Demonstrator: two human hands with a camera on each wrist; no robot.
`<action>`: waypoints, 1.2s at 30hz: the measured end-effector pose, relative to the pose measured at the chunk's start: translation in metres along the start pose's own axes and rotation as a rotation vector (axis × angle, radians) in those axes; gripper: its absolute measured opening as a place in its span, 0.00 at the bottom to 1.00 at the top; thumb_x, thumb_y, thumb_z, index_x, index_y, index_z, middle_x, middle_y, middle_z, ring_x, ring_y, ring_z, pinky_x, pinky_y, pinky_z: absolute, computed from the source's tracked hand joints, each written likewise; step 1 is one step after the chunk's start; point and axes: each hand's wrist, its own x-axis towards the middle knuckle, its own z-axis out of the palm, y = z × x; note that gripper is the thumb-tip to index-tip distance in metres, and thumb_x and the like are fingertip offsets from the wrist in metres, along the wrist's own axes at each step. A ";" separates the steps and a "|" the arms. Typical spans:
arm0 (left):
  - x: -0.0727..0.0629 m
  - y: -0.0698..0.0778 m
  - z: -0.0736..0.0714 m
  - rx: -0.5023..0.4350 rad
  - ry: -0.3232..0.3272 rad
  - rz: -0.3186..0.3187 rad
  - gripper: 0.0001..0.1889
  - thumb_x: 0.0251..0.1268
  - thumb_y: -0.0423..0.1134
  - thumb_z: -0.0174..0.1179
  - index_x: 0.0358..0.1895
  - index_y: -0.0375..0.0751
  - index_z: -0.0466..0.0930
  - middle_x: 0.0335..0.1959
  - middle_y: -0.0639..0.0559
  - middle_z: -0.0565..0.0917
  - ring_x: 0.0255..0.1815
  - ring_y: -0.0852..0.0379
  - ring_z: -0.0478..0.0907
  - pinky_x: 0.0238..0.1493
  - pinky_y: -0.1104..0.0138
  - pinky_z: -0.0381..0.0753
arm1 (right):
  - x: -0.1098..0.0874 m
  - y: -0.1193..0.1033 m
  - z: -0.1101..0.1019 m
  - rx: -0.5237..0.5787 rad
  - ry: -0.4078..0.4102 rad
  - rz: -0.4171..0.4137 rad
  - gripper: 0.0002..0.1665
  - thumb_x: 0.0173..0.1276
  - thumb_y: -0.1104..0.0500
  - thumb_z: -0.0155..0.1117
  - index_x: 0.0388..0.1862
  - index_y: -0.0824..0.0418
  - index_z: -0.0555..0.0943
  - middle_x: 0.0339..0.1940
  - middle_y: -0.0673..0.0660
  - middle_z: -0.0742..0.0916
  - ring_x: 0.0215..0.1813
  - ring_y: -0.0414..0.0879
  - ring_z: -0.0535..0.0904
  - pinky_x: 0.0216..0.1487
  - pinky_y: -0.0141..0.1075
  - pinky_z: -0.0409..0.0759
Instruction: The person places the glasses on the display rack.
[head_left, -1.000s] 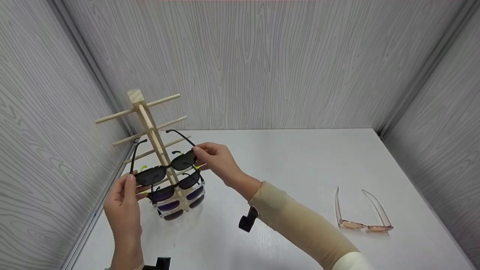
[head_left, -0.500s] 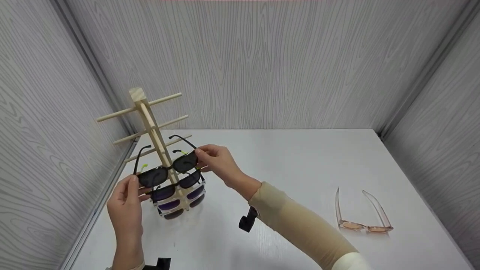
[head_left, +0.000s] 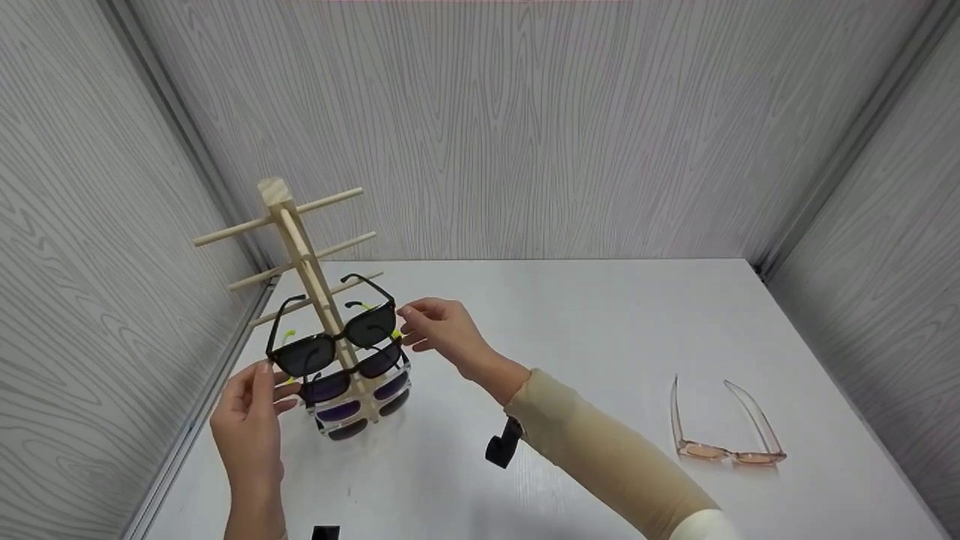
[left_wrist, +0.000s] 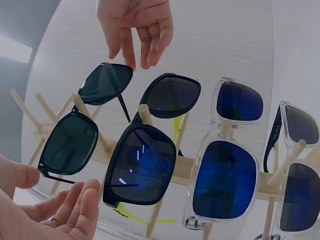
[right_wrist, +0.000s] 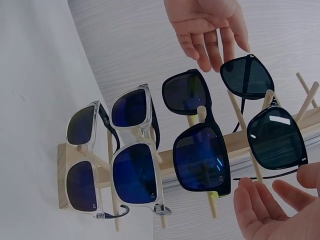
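Black sunglasses (head_left: 306, 354) with dark lenses sit across a wooden peg display stand (head_left: 311, 281), their temples pointing back past the post. My left hand (head_left: 251, 409) stays at their left corner, the thumb right beside the hinge and the fingers loosely bent. At the opposite corner my right hand (head_left: 446, 330) has its thumb and fingers spread just off the frame. In the left wrist view, the left hand (left_wrist: 55, 210) shows a gap between thumb and fingers. Nothing lies within the grasp of the right hand (right_wrist: 275, 210) in the right wrist view.
Below hang black sunglasses (right_wrist: 200, 160) with yellow-green temples, then clear-framed pairs with blue lenses (left_wrist: 225, 180) and brownish lenses (left_wrist: 302, 200). Bare pegs (head_left: 328, 199) stick out higher up the stand. Pink clear-framed glasses (head_left: 729, 453) lie unfolded on the white table (head_left: 570, 315) at right.
The black sunglasses have come slightly down onto the stand. Both hands have let go of their corners, the right drawing outward and the left lowering slightly.
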 end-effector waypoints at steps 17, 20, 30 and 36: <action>-0.031 -0.004 0.002 0.067 -0.052 -0.052 0.17 0.70 0.46 0.51 0.47 0.35 0.77 0.33 0.48 0.83 0.31 0.60 0.81 0.29 0.74 0.78 | -0.029 0.020 -0.017 0.039 -0.044 -0.014 0.16 0.70 0.56 0.56 0.48 0.68 0.79 0.36 0.63 0.83 0.40 0.54 0.83 0.43 0.42 0.81; -0.034 -0.005 0.003 0.090 -0.063 -0.060 0.18 0.70 0.47 0.50 0.48 0.35 0.77 0.34 0.47 0.83 0.31 0.60 0.81 0.29 0.74 0.78 | -0.032 0.024 -0.019 0.047 -0.042 -0.006 0.16 0.70 0.56 0.56 0.47 0.68 0.79 0.38 0.67 0.83 0.40 0.55 0.83 0.43 0.42 0.81; -0.045 -0.012 0.009 0.118 -0.154 -0.161 0.19 0.70 0.49 0.49 0.50 0.36 0.76 0.38 0.43 0.81 0.32 0.62 0.81 0.31 0.74 0.78 | -0.047 0.040 -0.029 0.047 -0.019 0.044 0.15 0.71 0.60 0.54 0.48 0.69 0.78 0.36 0.64 0.84 0.43 0.62 0.81 0.46 0.48 0.79; -0.052 -0.013 0.020 0.114 -0.204 -0.199 0.19 0.70 0.48 0.50 0.48 0.35 0.76 0.39 0.41 0.82 0.33 0.57 0.81 0.32 0.73 0.79 | -0.067 0.030 -0.035 0.041 -0.006 0.032 0.15 0.71 0.61 0.53 0.48 0.71 0.78 0.36 0.61 0.84 0.44 0.64 0.80 0.47 0.49 0.78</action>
